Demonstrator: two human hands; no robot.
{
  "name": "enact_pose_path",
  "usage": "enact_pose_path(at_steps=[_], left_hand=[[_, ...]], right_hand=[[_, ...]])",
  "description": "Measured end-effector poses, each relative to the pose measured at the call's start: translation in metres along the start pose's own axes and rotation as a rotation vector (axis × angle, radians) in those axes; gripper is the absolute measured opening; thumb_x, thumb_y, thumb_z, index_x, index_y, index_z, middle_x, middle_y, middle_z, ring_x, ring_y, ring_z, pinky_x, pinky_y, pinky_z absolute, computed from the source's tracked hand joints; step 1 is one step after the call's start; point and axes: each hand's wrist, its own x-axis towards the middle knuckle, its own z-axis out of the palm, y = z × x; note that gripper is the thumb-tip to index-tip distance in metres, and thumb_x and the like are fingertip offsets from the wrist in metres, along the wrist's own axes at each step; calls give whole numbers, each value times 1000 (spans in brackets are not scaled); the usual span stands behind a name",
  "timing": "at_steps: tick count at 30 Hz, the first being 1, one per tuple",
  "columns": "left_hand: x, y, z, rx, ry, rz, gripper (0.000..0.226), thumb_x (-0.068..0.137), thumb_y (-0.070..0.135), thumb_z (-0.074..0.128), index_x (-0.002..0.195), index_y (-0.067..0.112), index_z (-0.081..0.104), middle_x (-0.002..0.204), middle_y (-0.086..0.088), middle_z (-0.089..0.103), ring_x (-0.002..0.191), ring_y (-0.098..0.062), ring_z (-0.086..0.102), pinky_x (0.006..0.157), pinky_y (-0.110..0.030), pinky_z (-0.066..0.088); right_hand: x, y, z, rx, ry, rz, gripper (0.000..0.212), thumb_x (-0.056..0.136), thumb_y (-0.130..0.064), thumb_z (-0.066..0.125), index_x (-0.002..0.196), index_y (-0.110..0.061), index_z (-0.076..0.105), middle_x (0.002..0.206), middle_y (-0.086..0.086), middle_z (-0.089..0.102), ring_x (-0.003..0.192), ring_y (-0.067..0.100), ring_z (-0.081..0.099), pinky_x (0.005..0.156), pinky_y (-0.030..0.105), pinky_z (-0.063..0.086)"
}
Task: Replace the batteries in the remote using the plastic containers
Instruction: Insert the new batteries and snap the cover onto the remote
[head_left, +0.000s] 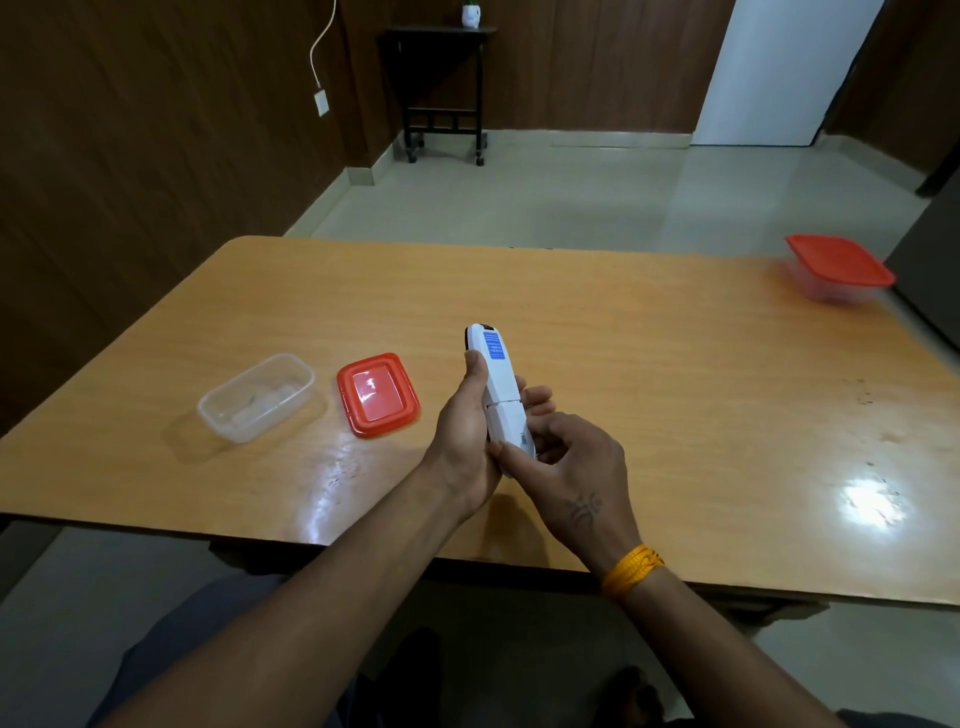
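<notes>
A white remote (497, 384) with a blue label is held back side up above the wooden table (649, 364). My left hand (465, 441) wraps it from the left. My right hand (576, 467) pinches its near end, thumb on the battery cover. On the table to the left stands an open clear plastic container (257, 397) with something pale inside that I cannot make out. Its red lid (377, 395) lies flat beside it. A second clear container with a red lid on it (839, 267) stands at the far right corner.
The table's near edge runs just under my forearms. A dark side table (441, 88) with a small white pot stands against the back wall. A cable hangs from a wall socket (321, 101).
</notes>
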Motion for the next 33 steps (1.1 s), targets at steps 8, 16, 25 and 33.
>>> enact_pose_path(at_steps=[8, 16, 25, 33], left_hand=[[1, -6, -6, -6, -20, 5, 70, 103, 68, 38, 121, 4, 58, 117, -21, 73, 104, -34, 74, 88, -47, 60], [5, -5, -6, 38, -36, -20, 73, 104, 67, 36, 128, 2, 60, 127, -22, 74, 110, -35, 72, 98, -51, 58], [12, 2, -15, 583, 101, 133, 35, 109, 20, 53, 141, 8, 60, 124, -15, 74, 108, -32, 74, 73, -37, 64], [28, -6, -24, 743, 141, 215, 48, 88, 27, 79, 130, 5, 69, 105, -11, 82, 90, -25, 81, 84, -45, 67]], right_hand=[[-1, -3, 1, 45, 19, -28, 47, 78, -59, 75, 104, -20, 81, 83, -8, 70, 73, 9, 64, 61, 32, 57], [-1, -5, 1, 38, 45, 3, 52, 76, -67, 71, 98, -20, 77, 87, -10, 73, 76, 6, 68, 62, 28, 61], [16, 11, 2, -1, 34, 165, 29, 88, -56, 76, 93, -27, 76, 83, -13, 74, 78, 2, 69, 63, 26, 55], [37, 21, -13, 565, -79, 552, 9, 96, -11, 74, 88, -10, 78, 87, 13, 80, 83, 27, 77, 66, 35, 66]])
